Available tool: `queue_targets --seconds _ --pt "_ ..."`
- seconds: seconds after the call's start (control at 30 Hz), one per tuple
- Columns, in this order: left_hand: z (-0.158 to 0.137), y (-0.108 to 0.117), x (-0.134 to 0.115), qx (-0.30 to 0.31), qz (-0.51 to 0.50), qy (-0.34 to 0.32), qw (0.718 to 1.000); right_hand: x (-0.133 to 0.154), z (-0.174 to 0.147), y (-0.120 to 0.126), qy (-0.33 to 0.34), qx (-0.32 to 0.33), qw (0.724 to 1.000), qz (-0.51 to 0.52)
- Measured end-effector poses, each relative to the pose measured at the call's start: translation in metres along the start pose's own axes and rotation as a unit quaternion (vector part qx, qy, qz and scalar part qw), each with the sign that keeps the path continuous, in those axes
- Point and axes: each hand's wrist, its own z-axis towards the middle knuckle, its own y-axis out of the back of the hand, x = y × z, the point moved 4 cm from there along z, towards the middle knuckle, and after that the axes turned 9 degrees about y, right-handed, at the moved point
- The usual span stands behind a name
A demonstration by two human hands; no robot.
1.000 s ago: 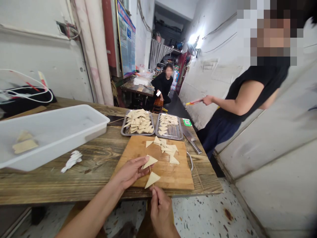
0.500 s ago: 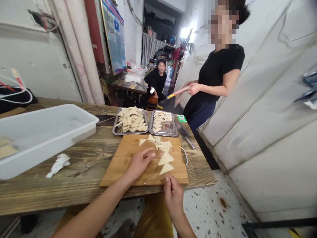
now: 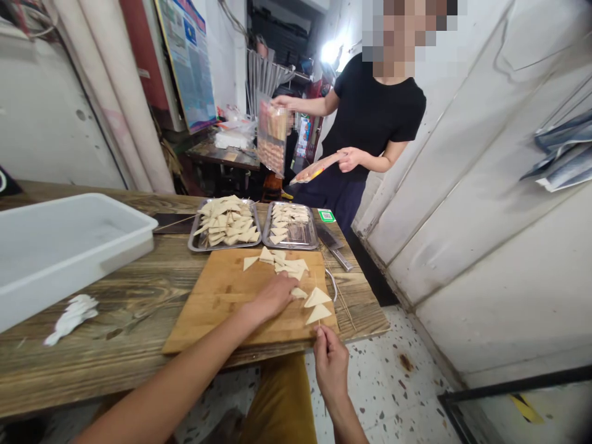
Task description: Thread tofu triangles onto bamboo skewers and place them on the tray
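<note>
My right hand (image 3: 331, 357) is closed on the lower end of a thin wooden skewer (image 3: 319, 323), past the cutting board's near edge. Two pale tofu triangles (image 3: 319, 315) are threaded on it, one above the other, with the skewer's tip showing beyond the upper one. Over the wooden cutting board (image 3: 222, 308), my left hand (image 3: 276, 293) has its fingers closed at a loose tofu slice (image 3: 298, 293); the fingertips are partly hidden. Just beyond those fingers lies a small pile of tofu triangles (image 3: 289, 265) along the board's far side.
Behind the board stand a metal tray (image 3: 190, 245) heaped with skewered triangles and a second tray (image 3: 296, 245) with neat rows. A cleaver (image 3: 333, 245) and bare skewers (image 3: 343, 299) lie right. At left are a white tub (image 3: 115, 246) and crumpled tissue (image 3: 74, 316). A person (image 3: 370, 117) holds packets.
My left hand has moved forward and right to a tofu slice near the pile. The skewer in my right hand has shifted right. The standing person now holds up a packet in the other hand.
</note>
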Motion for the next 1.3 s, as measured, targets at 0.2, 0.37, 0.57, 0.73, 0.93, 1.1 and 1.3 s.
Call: queue_targets --seconds 0.2,0.37,0.57,0.73,0.93,1.1,1.3 --pt "-0.013 0.023 0.023 0.03 -0.053 -0.029 0.998 0.002 -0.004 -0.003 -0.001 0.012 1.0 0.01" --pt "-0.019 0.02 0.023 -0.061 -0.009 0.105 0.993 0.003 -0.004 -0.007 -0.006 0.022 1.0 0.022" --pt "-0.014 0.005 0.018 -0.134 0.064 0.185 0.971 0.002 -0.004 -0.008 -0.017 0.027 0.999 0.027" --pt "-0.012 -0.001 0.009 -0.111 -0.024 0.14 0.984 0.002 -0.004 -0.007 -0.011 0.025 0.999 0.025" --pt "-0.017 -0.011 -0.004 -0.094 -0.106 0.073 0.987 -0.001 -0.005 -0.006 -0.019 0.015 0.999 0.034" --pt "-0.014 -0.013 -0.008 -0.092 -0.085 0.055 0.991 -0.003 -0.007 -0.008 -0.023 0.014 0.999 0.038" --pt "-0.014 -0.004 0.011 -0.11 -0.321 0.124 0.932 0.002 -0.01 -0.008 -0.042 0.017 0.997 0.061"
